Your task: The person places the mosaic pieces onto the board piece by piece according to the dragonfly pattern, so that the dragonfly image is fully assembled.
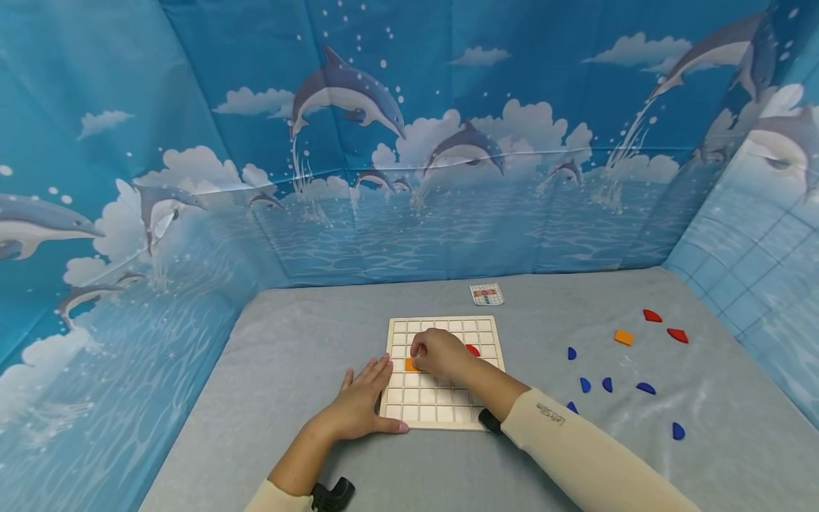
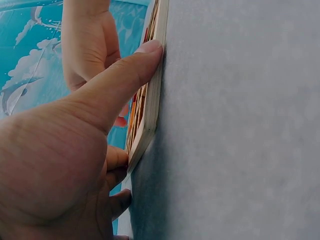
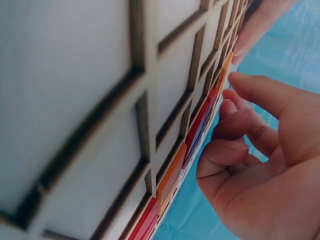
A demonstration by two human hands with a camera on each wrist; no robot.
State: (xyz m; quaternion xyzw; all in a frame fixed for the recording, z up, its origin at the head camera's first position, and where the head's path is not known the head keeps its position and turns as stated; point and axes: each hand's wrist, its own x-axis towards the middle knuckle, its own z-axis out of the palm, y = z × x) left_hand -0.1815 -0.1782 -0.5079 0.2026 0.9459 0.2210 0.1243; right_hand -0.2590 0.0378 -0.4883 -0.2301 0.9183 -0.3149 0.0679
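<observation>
A wooden grid board lies on the grey cloth. My left hand rests at its lower left corner, fingers along the left side and thumb on the near edge. Over the board's upper middle is my right hand, its fingers bent and their tips beside an orange tile set in the grid. In the right wrist view nothing shows between those fingers. A red piece sits to the right of this hand. More red and orange tiles stand in the grid, partly hidden by the hand in the head view.
A small pattern card lies behind the board. To the right are scattered several blue pieces, red quarter-round pieces and an orange tile. A dolphin-print curtain rises behind the table and along its sides.
</observation>
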